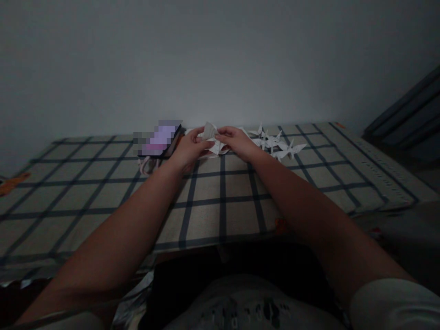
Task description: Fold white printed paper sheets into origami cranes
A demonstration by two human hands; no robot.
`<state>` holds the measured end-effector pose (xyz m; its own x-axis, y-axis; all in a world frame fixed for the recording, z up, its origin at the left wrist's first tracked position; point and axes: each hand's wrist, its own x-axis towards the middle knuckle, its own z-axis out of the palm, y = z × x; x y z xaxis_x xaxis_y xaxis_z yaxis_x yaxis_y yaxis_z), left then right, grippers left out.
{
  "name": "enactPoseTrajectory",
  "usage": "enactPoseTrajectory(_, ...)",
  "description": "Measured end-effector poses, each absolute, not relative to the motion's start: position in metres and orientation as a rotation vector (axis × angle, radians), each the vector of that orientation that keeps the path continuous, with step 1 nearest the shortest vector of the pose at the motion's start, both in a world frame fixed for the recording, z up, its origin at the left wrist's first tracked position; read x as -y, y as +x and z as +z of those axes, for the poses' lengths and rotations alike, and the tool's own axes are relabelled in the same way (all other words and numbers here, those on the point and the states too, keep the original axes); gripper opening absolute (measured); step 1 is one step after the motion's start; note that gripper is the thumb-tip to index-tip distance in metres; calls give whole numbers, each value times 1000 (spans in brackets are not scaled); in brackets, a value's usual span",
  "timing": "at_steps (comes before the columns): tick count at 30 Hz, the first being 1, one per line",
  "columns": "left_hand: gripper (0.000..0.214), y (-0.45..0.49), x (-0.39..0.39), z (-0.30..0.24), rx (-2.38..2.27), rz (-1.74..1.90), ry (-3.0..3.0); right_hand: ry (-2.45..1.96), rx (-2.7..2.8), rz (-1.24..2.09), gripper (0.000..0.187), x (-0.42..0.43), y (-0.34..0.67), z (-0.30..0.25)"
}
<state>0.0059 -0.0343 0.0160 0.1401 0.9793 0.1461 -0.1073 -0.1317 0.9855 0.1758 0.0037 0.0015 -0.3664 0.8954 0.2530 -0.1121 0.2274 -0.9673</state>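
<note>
Between my two hands is a folded piece of white paper [210,131], with one flap standing up and the lower part spread below it. My left hand [191,145] pinches its left side with thumb and fingers. On the other side, my right hand [234,140] has its fingertips closed on the paper's right edge. More flat white paper [244,132] lies behind and under the hands, partly hidden. Several folded paper cranes [273,141] lie to the right of my right hand.
A phone or tablet with a lit, blurred screen [160,140] leans left of my hands, with a pale cable [148,165] beside it. The checked tablecloth [206,220] covers the table, which meets a plain wall [220,59]. A dark slatted object [405,105] stands at the right.
</note>
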Motion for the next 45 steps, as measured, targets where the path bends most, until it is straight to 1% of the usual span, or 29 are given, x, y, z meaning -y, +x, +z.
enactPoseTrajectory(5, 60, 10, 37, 15, -953, 1246, 1318, -826, 1478, 1339, 7, 3, 172, 7)
enactPoseTrajectory(23, 56, 12, 33, 7, -945, 1276, 1322, -784, 1465, 1256, 17, 0, 168, 2)
enactPoseTrajectory(28, 50, 11, 32, 7, -970, 1263, 1305, -819, 1554, 1165, 18, 0, 168, 2)
enactPoseTrajectory(32, 55, 12, 35, 7, -954, 1243, 1336, -830, 1585, 1114, 20, 3, 168, 3)
enactPoseTrajectory(37, 60, 10, 34, 10, -968, 1312, 1330, -812, 1533, 1224, 30, 6, 167, 6)
enactPoseTrajectory(41, 65, 4, 28, 11, -987, 1422, 1320, -872, 1559, 1185, 20, 5, 170, 7)
enactPoseTrajectory(45, 67, 2, 25, 11, -967, 1446, 1330, -909, 1646, 1144, 31, 5, 172, 7)
